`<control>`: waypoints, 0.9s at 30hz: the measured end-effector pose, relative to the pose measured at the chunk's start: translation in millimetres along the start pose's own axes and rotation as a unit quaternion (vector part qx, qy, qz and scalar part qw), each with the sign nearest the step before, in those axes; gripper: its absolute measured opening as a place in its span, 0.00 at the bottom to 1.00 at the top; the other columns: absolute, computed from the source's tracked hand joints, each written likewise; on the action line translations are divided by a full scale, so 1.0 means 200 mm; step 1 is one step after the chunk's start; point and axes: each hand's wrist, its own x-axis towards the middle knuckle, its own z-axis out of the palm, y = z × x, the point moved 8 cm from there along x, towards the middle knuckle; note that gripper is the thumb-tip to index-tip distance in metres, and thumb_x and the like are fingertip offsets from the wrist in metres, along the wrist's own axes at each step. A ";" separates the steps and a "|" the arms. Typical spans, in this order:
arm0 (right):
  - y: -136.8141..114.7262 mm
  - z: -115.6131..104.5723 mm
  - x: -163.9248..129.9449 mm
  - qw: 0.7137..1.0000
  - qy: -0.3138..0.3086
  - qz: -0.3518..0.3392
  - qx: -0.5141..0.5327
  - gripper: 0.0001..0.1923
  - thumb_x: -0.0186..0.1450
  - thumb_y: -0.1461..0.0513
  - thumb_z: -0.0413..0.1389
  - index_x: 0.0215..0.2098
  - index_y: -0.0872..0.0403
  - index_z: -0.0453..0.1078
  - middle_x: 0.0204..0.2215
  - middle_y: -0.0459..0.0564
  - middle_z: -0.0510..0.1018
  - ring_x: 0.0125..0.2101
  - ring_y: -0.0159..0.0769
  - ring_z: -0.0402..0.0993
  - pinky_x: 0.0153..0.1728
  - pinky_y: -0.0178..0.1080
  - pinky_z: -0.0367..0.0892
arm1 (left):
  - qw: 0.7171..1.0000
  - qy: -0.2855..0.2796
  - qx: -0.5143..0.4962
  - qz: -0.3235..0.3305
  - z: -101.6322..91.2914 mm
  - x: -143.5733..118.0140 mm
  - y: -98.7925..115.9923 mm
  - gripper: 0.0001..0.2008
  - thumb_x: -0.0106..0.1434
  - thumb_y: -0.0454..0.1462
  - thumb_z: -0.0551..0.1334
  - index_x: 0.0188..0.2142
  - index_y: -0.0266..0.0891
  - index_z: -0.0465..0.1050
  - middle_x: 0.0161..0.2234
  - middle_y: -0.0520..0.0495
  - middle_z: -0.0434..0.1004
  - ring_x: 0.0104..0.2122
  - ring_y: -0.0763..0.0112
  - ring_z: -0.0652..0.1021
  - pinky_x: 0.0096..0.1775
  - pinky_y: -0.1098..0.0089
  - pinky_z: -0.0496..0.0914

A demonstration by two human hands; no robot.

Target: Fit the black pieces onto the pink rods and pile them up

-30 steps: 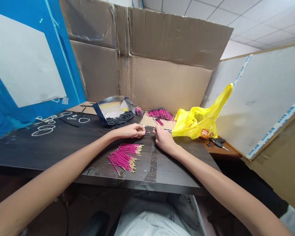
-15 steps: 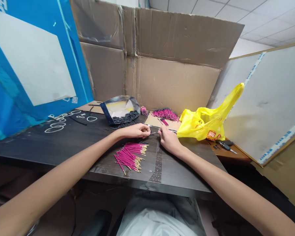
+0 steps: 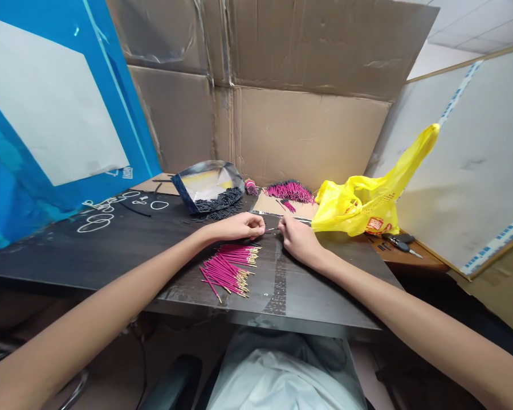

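Over the dark table, my left hand and my right hand face each other, both closed in a pinch. A thin stick bridges the small gap between them; my fingers hide its ends, so its kind cannot be made out. Just below my left hand lies a loose pile of thin magenta sticks with gold tips. Behind that hand, an opened bag lies on its side, spilling short black tubes. Farther back, a heap of magenta sticks with dark ends rests on a cardboard sheet.
A crumpled yellow plastic bag stands right of my right hand. Keys lie beyond it on a brown surface. White loops lie at left. Tall cardboard closes off the back. The table's front edge is close to me.
The view has tilted down and shifted slightly. Both hands stay pinched near each other, with the thin stick still between them. The piles look the same.
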 end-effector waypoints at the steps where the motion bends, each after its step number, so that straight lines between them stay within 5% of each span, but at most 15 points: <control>1: 0.00 0.00 0.00 1.000 0.001 -0.002 0.002 0.05 0.74 0.64 0.46 0.43 0.52 0.63 0.40 0.53 0.79 0.38 0.41 0.75 0.35 0.38 0.59 | 1.000 0.002 0.001 -0.001 0.00 0.00 0.00 0.17 0.65 0.49 0.60 0.32 0.36 0.69 0.26 0.51 0.69 0.24 0.74 0.66 0.30 0.72 0.59; 12: -0.06 -0.05 -0.02 0.984 0.061 -0.102 0.132 0.06 0.71 0.67 0.47 0.42 0.53 0.64 0.37 0.52 0.76 0.37 0.39 0.72 0.40 0.38 0.65 | 0.996 0.078 0.033 0.022 0.01 0.00 0.06 0.17 0.66 0.49 0.58 0.32 0.36 0.70 0.26 0.51 0.70 0.26 0.73 0.66 0.31 0.72 0.60; 27: -0.01 -0.06 0.01 0.979 0.069 -0.072 0.177 0.10 0.67 0.70 0.52 0.44 0.53 0.69 0.40 0.51 0.80 0.40 0.37 0.75 0.43 0.37 0.67 | 0.991 0.113 0.063 0.033 0.00 0.00 0.08 0.15 0.68 0.46 0.57 0.35 0.36 0.72 0.27 0.52 0.70 0.27 0.72 0.67 0.32 0.71 0.61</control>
